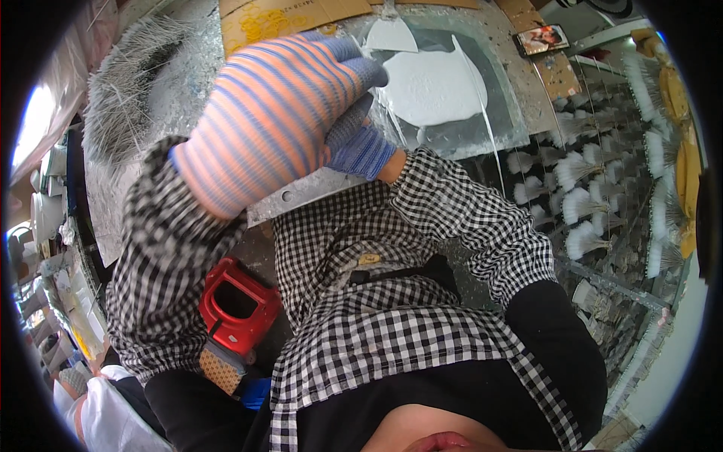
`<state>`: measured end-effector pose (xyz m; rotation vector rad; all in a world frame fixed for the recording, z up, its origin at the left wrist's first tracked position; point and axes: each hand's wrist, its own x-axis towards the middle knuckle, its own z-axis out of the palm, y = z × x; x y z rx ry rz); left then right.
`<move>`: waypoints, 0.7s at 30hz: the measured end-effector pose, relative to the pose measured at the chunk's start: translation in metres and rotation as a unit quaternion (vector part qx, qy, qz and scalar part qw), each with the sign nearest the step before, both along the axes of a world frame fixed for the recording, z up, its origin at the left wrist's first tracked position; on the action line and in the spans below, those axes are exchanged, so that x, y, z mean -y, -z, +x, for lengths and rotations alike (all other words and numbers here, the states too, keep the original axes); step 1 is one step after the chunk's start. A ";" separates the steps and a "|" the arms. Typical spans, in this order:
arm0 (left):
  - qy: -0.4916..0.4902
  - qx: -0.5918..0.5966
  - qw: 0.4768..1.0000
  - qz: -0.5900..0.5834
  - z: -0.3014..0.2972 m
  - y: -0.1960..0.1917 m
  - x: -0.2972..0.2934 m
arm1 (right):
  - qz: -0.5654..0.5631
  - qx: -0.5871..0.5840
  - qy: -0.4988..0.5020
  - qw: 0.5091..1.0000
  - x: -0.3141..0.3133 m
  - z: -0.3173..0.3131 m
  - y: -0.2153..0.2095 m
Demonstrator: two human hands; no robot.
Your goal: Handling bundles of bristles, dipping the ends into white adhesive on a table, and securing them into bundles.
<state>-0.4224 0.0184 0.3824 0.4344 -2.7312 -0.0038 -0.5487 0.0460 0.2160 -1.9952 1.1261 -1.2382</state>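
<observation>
My left hand [275,120], in an orange and blue striped knit glove with grey-blue fingertips, is raised close to the camera. Its fingers are pressed together toward the thumb; whatever is between them is hidden. Just behind and below it is my right hand [361,154] in a blue knit glove, its fingers mostly covered by the left. Beyond both hands, a pool of white paste [437,87] is spread on a grey-smeared flat plate [501,113]. A white-coated scraper [392,35] rests at the paste's far edge. Thin wires cross the paste and plate.
A heap of thin wire-like strands [124,105] lies at the left of the table. Racks of white-tipped tufts [584,173] fill the right side. Cardboard [294,19] and a phone-like screen [541,39] lie at the back. A red plastic stool-like object [239,305] sits lower left.
</observation>
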 end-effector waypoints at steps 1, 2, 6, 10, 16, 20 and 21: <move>0.002 -0.009 1.000 -0.001 -0.001 0.000 -0.003 | 0.033 0.002 -0.007 0.999 -0.001 -0.001 -0.001; -0.001 -0.031 0.999 -0.011 -0.001 -0.002 -0.005 | 0.065 0.004 -0.012 0.998 -0.003 -0.001 -0.002; -0.006 0.059 0.998 0.027 -0.011 0.003 -0.008 | -0.037 0.031 0.042 0.998 -0.010 0.001 -0.001; 0.007 0.035 0.999 0.006 -0.040 -0.002 -0.001 | -0.008 -0.019 0.041 0.999 -0.016 -0.033 0.011; 0.055 0.117 0.992 0.006 -0.132 -0.019 0.022 | -0.259 -0.398 0.199 0.857 -0.009 -0.149 0.023; 0.059 0.160 0.985 0.019 -0.161 -0.024 0.028 | -0.061 -0.370 0.307 0.874 -0.011 -0.182 0.013; 0.059 0.168 0.984 0.021 -0.165 -0.024 0.029 | 0.051 -0.299 0.293 0.907 -0.012 -0.186 0.009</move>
